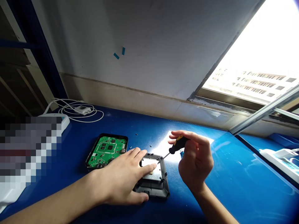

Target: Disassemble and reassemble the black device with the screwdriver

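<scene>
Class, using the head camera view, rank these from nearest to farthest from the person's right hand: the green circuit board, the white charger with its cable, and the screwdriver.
1. Screwdriver: held in the right hand, tip toward the grey cover.
2. Green circuit board: to the left, beyond the left hand.
3. White charger: far left, by the wall.

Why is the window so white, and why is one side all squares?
Head view: the window is washed out by daylight; glare shines on the blue table near the right hand; the left edge is pixelated into blocks; straight edges look tilted.
</scene>
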Action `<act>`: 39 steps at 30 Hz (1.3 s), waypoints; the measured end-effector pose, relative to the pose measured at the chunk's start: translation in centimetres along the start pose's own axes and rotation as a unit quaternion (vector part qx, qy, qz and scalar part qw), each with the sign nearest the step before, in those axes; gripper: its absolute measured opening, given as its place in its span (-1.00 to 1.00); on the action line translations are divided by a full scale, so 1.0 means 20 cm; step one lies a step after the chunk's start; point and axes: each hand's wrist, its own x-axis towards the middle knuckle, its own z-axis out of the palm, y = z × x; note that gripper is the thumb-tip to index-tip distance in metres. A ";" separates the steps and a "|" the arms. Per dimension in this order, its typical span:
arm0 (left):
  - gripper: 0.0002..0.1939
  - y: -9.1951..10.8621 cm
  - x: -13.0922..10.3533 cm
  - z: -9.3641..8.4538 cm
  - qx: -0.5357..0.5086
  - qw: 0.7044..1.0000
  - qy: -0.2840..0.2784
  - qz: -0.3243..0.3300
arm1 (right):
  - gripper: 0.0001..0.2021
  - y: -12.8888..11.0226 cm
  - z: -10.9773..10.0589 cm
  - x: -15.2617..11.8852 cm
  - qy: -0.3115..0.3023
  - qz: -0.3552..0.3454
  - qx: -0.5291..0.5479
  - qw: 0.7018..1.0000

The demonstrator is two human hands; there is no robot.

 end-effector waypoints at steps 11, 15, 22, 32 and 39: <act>-0.16 0.01 0.00 -0.01 0.012 1.000 -0.012 -0.010 | -0.80 0.01 0.00 0.00 0.004 -0.004 -0.019 1.000; -0.17 0.01 0.00 -0.01 0.014 1.000 -0.002 -0.003 | -0.72 0.02 -0.01 -0.01 -0.008 0.012 0.005 1.000; -0.15 0.01 0.00 0.00 0.006 1.000 -0.005 -0.013 | -0.73 0.01 -0.01 0.00 0.000 -0.023 -0.038 0.999; -0.17 0.02 0.00 -0.02 0.015 0.999 -0.018 -0.022 | -0.81 0.01 0.00 -0.01 -0.006 -0.025 -0.026 0.999; -0.17 0.01 0.00 -0.01 0.009 0.999 -0.020 -0.029 | -0.62 0.05 0.00 -0.03 -0.017 -0.008 -0.045 0.999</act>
